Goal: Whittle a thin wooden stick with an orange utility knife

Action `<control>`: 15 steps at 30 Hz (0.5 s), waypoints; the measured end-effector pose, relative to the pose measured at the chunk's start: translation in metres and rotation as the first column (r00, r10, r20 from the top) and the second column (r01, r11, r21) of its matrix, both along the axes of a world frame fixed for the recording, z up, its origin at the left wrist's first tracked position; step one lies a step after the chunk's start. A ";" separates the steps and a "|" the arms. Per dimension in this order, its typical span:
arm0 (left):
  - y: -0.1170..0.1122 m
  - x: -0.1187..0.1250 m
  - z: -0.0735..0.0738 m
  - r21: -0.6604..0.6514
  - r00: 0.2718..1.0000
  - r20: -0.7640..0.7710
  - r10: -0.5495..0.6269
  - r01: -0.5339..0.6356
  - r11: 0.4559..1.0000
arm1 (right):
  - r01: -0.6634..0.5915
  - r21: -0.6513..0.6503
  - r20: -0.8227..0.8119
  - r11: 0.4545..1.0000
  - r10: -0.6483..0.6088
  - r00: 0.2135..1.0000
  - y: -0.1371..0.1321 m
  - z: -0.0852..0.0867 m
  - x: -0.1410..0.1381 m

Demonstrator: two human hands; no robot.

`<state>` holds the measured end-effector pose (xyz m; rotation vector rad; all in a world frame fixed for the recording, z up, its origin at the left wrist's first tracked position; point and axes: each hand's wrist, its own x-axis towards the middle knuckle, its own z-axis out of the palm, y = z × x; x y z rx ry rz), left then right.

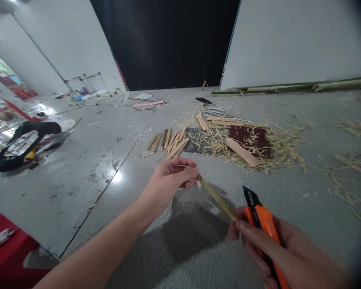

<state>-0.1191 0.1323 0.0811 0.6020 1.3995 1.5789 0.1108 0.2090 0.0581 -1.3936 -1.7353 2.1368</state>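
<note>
A thin greenish bamboo strip slants between my two hands above the grey floor. My left hand pinches its far end between thumb and fingers. The near end sits between the thumb and fingertips of my right hand. That same hand also has an orange and black utility knife in its palm, the dark blade pointing forward and away from the strip. Beyond my left hand lie several short bamboo pieces, roughly side by side.
Pale shavings cover a dark red sheet and spread rightward. A flat wooden piece rests on them. Long bamboo poles lie along the white wall. A black bag-like object is at left, with a red object nearer.
</note>
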 end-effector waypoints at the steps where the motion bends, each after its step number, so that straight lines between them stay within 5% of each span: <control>1: 0.000 -0.001 0.000 -0.015 1.000 0.002 -0.009 0.009 1.000 | -0.001 0.007 0.018 1.000 0.000 1.000 0.002 -0.003 0.001; 10: 0.003 -0.033 -0.001 -0.168 0.997 -0.073 -0.027 0.014 0.986 | -0.006 0.059 0.057 0.998 0.003 0.998 0.005 -0.002 -0.004; 15: -0.014 -0.084 0.009 -0.162 0.966 -0.167 0.196 -0.223 0.961 | -0.018 0.057 0.068 0.998 0.014 0.998 0.002 0.011 -0.009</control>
